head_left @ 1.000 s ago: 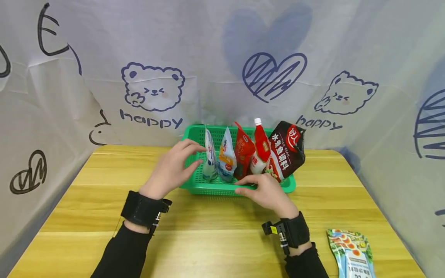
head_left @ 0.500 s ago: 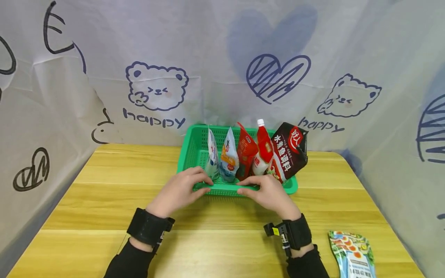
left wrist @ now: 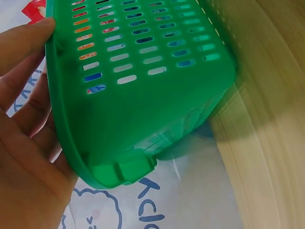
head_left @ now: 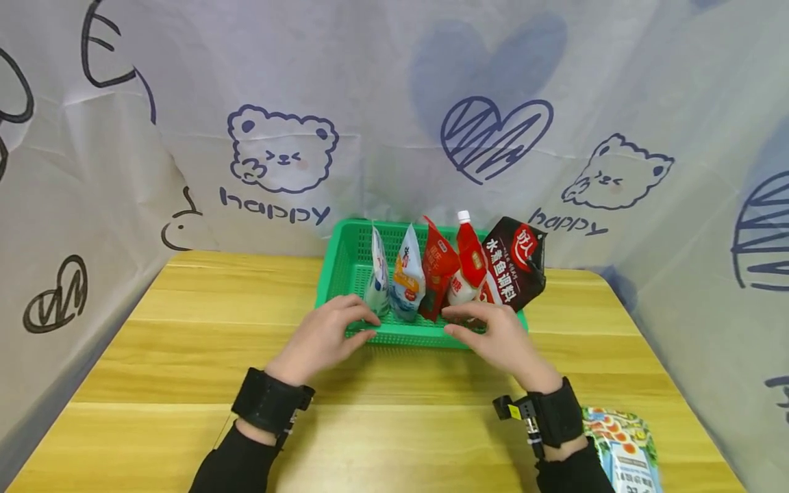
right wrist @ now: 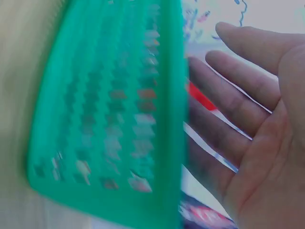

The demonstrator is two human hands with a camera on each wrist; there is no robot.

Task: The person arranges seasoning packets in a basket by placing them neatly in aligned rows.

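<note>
A green plastic basket [head_left: 403, 331] stands by the back wall. My left hand [head_left: 323, 339] grips its front rim near the left corner; in the left wrist view the thumb [left wrist: 28, 40] lies at the rim with the fingers behind the basket wall. Toward the front right, my right hand [head_left: 496, 335] is spread around the rim, its thumb apart from it in the right wrist view. Inside stand a white-and-blue pouch [head_left: 377, 277], an orange-and-white pouch [head_left: 408, 277], a red pouch [head_left: 439, 267], a white-capped red squeeze bottle [head_left: 470, 260] and a tilted dark seasoning packet [head_left: 514, 263].
A colourful green-and-blue packet [head_left: 625, 452] lies flat on the wooden table [head_left: 394, 424] at the front right, beside the right wrist. A white cloth [head_left: 382, 103] with drawings closes off the back and sides. The seasoning packet leans over the basket's right end.
My left hand came down from beside the white-and-blue pouch to the front rim. The right hand has slid right along the rim, with thumb and fingers spread wider. The basket barely moved.
</note>
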